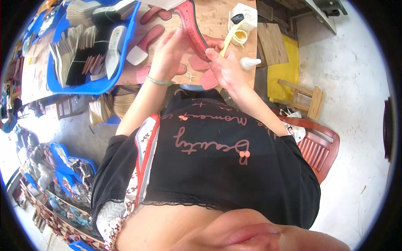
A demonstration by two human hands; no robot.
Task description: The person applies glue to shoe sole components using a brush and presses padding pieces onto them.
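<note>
A red insole (pixel 193 31) with a dark edge is held up over the table, its lower end pinched by my right hand (pixel 229 71). That same hand also has a brush with a pale yellow handle (pixel 228 40) tilted upward between its fingers; its far end is dark. My left hand (pixel 169 50) is beside the insole's left edge, fingers stretched out; whether they touch it is hard to see. More red insoles, one with a white heel end (pixel 137 55), lie on the wooden table (pixel 201 10) around my hands.
To the left, a blue tray (pixel 94 88) holds bundled white and black insoles. At the right table edge are a white block-shaped container (pixel 247 16), a yellow roll (pixel 239 37) and a white nozzle bottle (pixel 250 63). A brown wooden chair (pixel 322 142) stands at my right.
</note>
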